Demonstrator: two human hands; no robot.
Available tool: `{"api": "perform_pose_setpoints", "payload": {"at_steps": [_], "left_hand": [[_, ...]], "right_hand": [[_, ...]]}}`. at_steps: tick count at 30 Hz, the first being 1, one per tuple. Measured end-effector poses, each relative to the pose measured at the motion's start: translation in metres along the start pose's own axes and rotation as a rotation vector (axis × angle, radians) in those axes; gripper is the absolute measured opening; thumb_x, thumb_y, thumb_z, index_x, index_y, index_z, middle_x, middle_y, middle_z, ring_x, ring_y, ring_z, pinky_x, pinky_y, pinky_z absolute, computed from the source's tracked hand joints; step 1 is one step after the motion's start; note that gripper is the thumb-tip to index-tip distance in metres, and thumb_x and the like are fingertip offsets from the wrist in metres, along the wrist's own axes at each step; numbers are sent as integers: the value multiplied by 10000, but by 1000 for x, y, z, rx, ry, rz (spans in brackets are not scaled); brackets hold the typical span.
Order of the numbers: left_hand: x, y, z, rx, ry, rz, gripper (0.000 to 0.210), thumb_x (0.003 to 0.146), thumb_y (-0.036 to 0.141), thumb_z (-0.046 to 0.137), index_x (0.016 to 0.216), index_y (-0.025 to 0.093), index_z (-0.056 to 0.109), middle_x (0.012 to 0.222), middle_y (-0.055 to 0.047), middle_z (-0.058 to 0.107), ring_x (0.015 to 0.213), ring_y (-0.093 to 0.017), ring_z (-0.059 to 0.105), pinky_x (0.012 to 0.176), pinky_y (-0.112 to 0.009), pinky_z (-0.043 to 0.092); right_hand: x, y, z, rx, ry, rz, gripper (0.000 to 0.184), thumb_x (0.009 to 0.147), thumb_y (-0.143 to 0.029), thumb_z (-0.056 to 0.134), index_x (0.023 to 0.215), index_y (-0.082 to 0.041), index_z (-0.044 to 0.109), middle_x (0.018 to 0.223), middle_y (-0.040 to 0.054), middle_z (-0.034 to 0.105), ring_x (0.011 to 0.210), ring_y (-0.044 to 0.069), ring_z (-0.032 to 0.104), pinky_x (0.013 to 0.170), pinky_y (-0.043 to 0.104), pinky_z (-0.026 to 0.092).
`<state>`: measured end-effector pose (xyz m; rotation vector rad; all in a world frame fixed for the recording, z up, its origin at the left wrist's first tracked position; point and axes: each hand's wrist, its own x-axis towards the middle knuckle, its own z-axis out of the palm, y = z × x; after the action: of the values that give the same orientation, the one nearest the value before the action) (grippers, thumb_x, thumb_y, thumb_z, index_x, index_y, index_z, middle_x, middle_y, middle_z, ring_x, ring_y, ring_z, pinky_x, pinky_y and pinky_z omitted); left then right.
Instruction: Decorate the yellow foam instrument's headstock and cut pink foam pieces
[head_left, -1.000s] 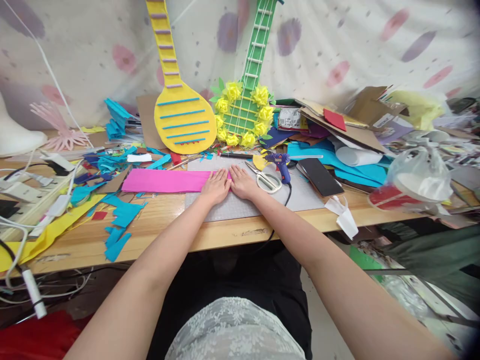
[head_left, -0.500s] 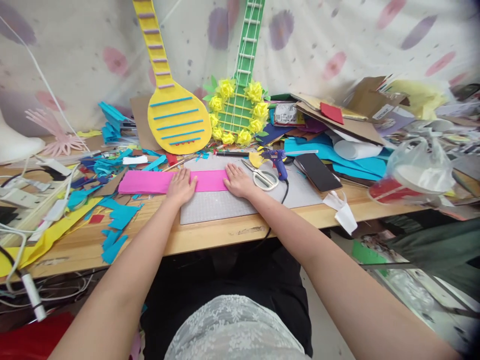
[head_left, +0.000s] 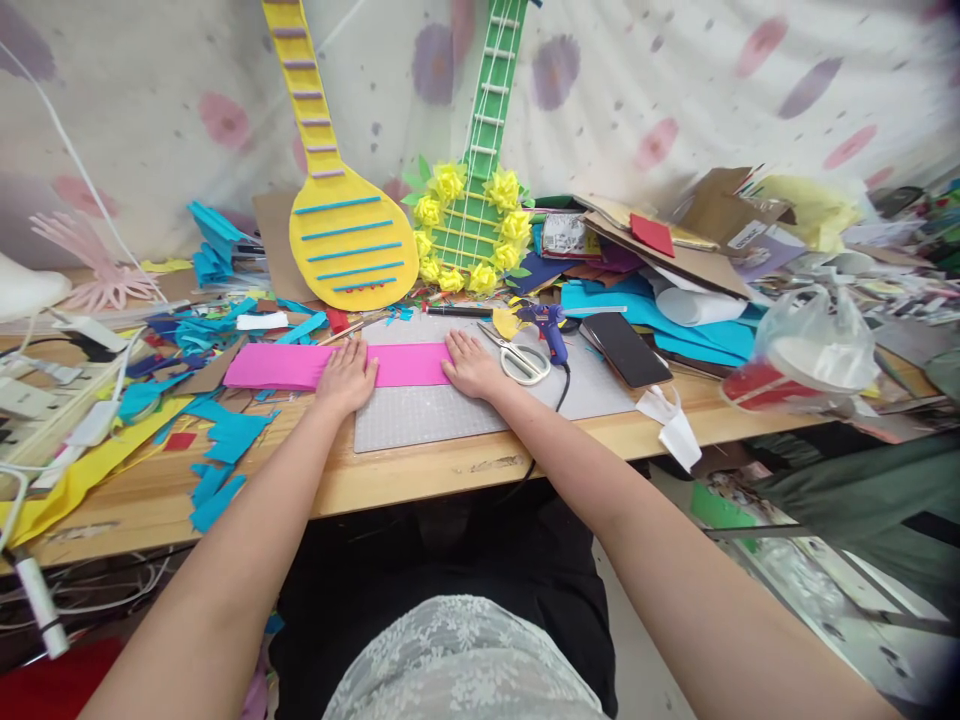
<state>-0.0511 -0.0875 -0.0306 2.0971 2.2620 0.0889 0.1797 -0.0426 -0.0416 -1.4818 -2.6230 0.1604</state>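
Observation:
A long folded strip of pink crepe paper [head_left: 411, 365] lies across the grey cutting mat [head_left: 431, 420] and reaches past its left edge. My left hand [head_left: 347, 375] rests flat on the strip near its middle, fingers stretched away from me. Over the strip's right end lies my right hand [head_left: 469, 365], also flat with the fingers extended. Just right of that hand are white-handled scissors [head_left: 525, 364] and a blue glue gun [head_left: 553, 335] with its cord running off the table's front.
Behind the mat stand a yellow paper guitar shape [head_left: 356, 245] and a green one [head_left: 465, 235] ringed with yellow flowers. A phone [head_left: 626, 348] and a bagged cup [head_left: 799, 365] are to the right. Blue scraps [head_left: 232, 435] and power strips [head_left: 45, 415] crowd the left.
The whole view has shifted slightly. My left hand has slid a little to the left along the pink strip, widening the gap between the hands. My right hand stays at the right end.

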Motion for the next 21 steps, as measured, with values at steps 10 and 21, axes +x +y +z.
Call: {"api": "perform_pose_setpoints", "payload": {"at_steps": [10,21], "left_hand": [[1,0,3,-23,19,-8,659,917,421,152,1434,27,260,1515,-142,206,1405,-240,170,1148,-384,139],[2,-1,4,7,11,1,678,910,453,150,1441,43,250,1517,-130,219,1410,-236,150,1149,-380,132]], "right_hand": [[-1,1,1,96,51,-3,632,887,-289,278,1426,38,242,1504,184,202,1402,255,195,1154,401,158],[0,38,-35,424,204,115,728,733,-80,294,1456,-71,203,1418,104,424,1303,174,409,1094,395,318]]}}
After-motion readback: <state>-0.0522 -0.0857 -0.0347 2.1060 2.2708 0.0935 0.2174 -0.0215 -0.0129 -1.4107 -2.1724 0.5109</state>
